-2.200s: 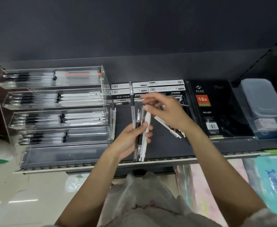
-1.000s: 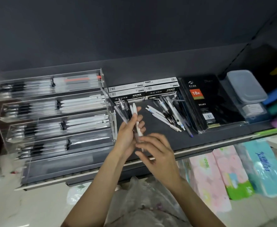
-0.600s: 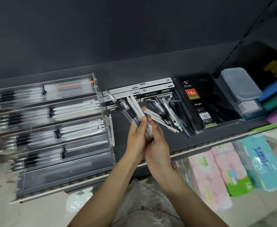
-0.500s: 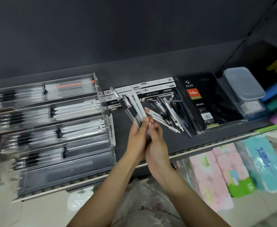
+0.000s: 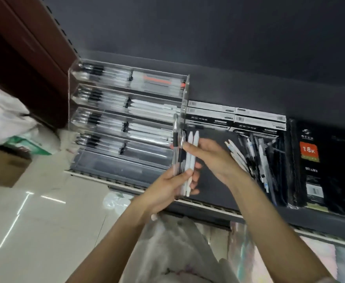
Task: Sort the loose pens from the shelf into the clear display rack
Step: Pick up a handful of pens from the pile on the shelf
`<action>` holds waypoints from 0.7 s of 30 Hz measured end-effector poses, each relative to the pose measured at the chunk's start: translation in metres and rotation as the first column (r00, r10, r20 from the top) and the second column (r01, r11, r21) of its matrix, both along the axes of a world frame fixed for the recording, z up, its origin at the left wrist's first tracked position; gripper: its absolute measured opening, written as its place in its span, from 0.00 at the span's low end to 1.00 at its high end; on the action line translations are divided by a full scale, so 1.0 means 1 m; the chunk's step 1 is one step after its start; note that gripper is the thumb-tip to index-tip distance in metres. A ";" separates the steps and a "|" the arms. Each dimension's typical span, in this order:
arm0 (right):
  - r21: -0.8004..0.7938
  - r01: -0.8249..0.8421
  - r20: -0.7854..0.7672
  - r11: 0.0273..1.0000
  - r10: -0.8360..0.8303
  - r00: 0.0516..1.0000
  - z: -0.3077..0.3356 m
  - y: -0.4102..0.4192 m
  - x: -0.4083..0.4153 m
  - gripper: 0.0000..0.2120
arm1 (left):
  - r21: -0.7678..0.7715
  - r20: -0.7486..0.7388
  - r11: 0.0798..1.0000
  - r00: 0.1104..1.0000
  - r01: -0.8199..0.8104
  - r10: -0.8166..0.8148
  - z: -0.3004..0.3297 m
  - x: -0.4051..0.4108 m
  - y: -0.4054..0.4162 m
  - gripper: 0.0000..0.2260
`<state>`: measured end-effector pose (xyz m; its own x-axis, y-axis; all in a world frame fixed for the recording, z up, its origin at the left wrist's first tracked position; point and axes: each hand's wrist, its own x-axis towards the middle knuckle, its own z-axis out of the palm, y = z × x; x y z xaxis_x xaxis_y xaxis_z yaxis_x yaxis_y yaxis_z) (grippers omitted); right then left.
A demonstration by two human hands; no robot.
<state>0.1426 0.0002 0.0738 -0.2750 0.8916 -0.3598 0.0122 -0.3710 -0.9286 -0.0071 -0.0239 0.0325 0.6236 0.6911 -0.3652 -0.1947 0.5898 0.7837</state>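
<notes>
A person stands at a dark shelf (image 5: 212, 193), mid-sort: the left hand (image 5: 168, 186) is closed around an upright bundle of pens (image 5: 184, 160), about four or five, two white and the rest clear or dark, while the right hand (image 5: 212, 158) has its fingertips pinched on the bundle's upper part, seemingly squaring it or picking one out. Just left of the hands stands the clear display rack (image 5: 126, 123), with five tiers, the upper four stocked and the nearest looking empty. The next move probably calls for lifting out one matching pen and laying it flat in its tier; roughly ten loose pens (image 5: 255, 158) remain heaped to the right, the blur preventing an exact count.
</notes>
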 end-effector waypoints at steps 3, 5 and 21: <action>-0.001 -0.156 -0.027 0.988 0.156 0.987 0.002 0.011 -0.020 0.14 | -0.038 0.037 0.998 0.998 -0.049 0.051 0.004 -0.011 -0.003 0.09; 0.002 -0.193 -0.003 0.981 0.193 0.981 0.001 0.016 -0.034 0.13 | -0.063 0.060 0.996 0.996 -0.055 0.059 0.006 -0.021 -0.004 0.10; 0.111 -0.279 0.471 0.954 0.196 0.860 -0.013 0.056 -0.166 0.18 | -0.024 -0.048 0.998 0.997 0.060 -0.061 -0.008 -0.156 0.052 0.07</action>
<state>-0.0232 0.0560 0.0607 -0.3310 0.8780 -0.3458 0.5108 -0.1414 -0.8480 -0.1631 0.0280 0.0246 0.6453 0.6438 -0.4111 -0.1203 0.6171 0.7776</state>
